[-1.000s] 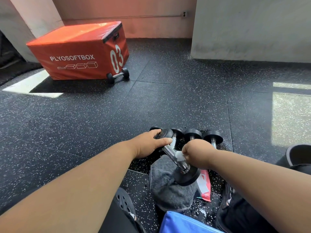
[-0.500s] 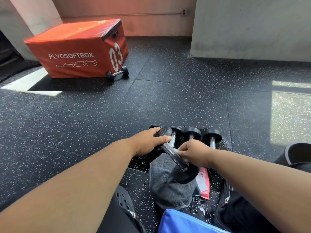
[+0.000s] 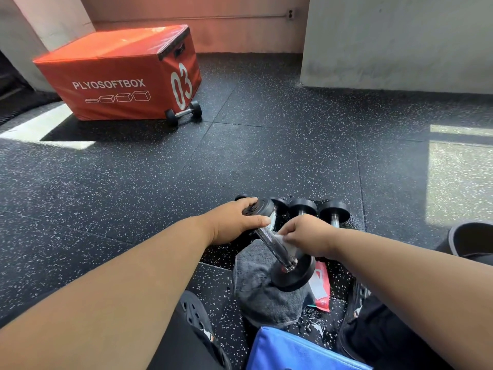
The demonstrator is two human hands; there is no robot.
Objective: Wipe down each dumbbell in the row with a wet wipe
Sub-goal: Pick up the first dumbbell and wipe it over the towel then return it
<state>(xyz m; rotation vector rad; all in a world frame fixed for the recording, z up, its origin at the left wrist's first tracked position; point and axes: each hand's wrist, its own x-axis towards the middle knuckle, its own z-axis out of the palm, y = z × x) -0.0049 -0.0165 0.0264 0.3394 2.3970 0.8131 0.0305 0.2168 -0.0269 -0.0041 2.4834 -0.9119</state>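
Starting near the person, a blue bag (image 3: 290, 351) lies at the bottom edge, and just past it a gray towel (image 3: 264, 295) is spread on the floor (image 3: 133, 188). A red and white wipe pack (image 3: 320, 287) lies beside the towel, on its right.

One dumbbell (image 3: 277, 247) is tipped up over the towel, with its near end low on the cloth and its far end lifted. The left hand (image 3: 234, 225) holds the far end, with the fingers curled over the round black weight. The right hand (image 3: 306, 236) pinches a white wet wipe (image 3: 282, 240) against the shiny bar, about in the middle.

I think the job is in its middle part. This dumbbell is being wiped now, and its bar is not done yet. Behind the hands more dumbbells (image 3: 317, 209) stand in a row, touching or nearly touching each other. I cannot tell if those are clean or still need wiping.

Compared with half a second ago, the right hand has slid up the bar, away from the low end and toward the left hand. More of the bare bar now shows near the low weight. A second ago the right hand was even lower, close to that weight. The left hand has stayed where it was.

Far back, a lone dumbbell (image 3: 184, 113) lies against an orange box (image 3: 117, 76) by the wall.
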